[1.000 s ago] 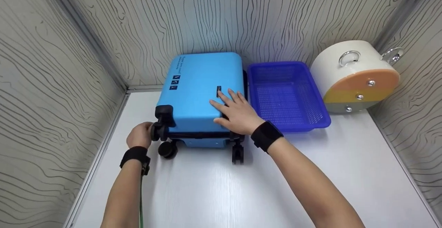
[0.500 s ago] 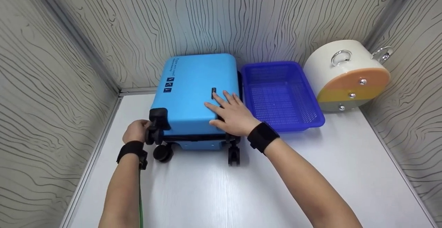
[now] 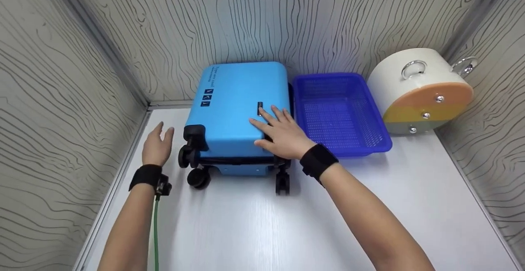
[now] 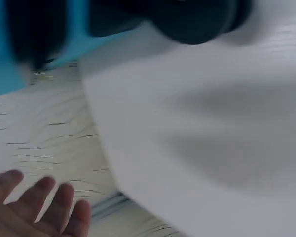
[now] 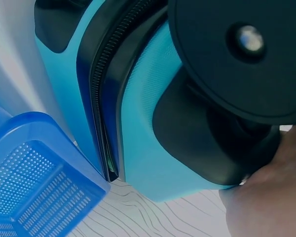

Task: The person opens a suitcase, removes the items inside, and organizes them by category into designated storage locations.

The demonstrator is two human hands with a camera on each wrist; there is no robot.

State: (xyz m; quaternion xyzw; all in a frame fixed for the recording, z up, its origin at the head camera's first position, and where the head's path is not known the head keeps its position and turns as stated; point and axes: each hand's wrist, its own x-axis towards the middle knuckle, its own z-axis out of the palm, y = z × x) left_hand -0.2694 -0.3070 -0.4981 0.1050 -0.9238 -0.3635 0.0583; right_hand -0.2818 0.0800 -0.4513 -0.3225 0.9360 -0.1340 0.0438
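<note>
A light blue hard-shell suitcase (image 3: 238, 86) lies flat on the white table with its black wheels (image 3: 198, 178) toward me. My right hand (image 3: 283, 135) rests on its near right corner, fingers spread over the shell beside a small black badge. To the left of the suitcase my left hand (image 3: 156, 146) is apart from it, thumb and fingers extended and holding nothing. In the left wrist view, the left-hand fingers (image 4: 59, 205) show below the suitcase. A black zipper (image 5: 108, 59) runs along the suitcase's side in the right wrist view.
A blue-purple plastic basket (image 3: 301, 111) stands close on the suitcase's right. Beyond it is a cream rounded cabinet (image 3: 402, 68) with orange, yellow and green drawer fronts and silver ring handles. Patterned walls (image 3: 246, 21) enclose the back and both sides.
My left hand has come away from the suitcase's left side by the wheel, and its fingers have straightened. The right hand stays on the shell; the suitcase keeps its place.
</note>
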